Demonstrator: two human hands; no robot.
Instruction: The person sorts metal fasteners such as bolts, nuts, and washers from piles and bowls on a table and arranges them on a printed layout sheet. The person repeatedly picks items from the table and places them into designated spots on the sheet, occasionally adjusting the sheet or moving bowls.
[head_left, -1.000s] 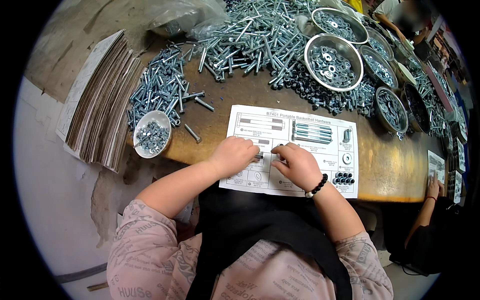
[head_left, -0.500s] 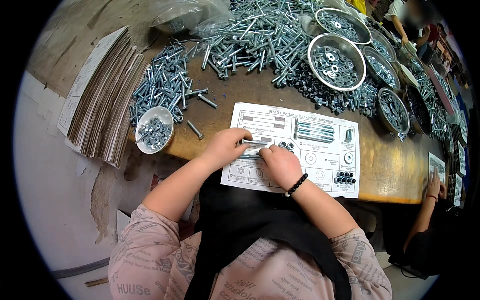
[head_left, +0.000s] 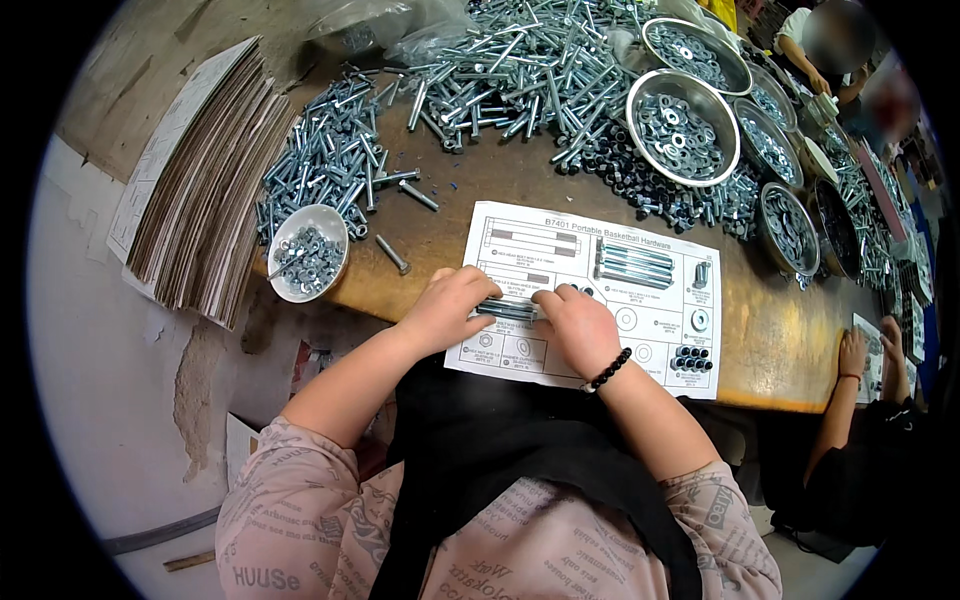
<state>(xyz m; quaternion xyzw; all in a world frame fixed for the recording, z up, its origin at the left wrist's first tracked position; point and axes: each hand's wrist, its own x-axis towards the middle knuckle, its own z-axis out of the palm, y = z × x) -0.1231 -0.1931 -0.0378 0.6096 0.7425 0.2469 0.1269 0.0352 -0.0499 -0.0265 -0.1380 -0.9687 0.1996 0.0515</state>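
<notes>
A printed sheet (head_left: 620,375) with outlined part drawings lies on the table in front of me. On its left half, several short hex bolts (head_left: 506,311) lie side by side between my hands. My left hand (head_left: 452,308) pinches their left ends with thumb and fingers. At their right ends, the curled fingers of my right hand (head_left: 582,328) close on them, partly hiding two nuts behind. Longer bolts (head_left: 634,264) lie in a row on the sheet's upper part. Black-capped nuts (head_left: 692,358) are grouped at its lower right, with a washer (head_left: 699,320) and a small bolt (head_left: 702,274) above.
A white bowl of nuts (head_left: 341,278) stands at the table's left edge, near a loose bolt (head_left: 393,255). Heaped bolts (head_left: 520,75) cover the back. Metal bowls of washers (head_left: 632,128) stand right. A paper stack (head_left: 190,190) is far left. Another person's hands (head_left: 853,352) are at right.
The bolt raised in my left hand has come down beside the others on the sheet. My right hand has shifted slightly right, to the bolts' right ends.
</notes>
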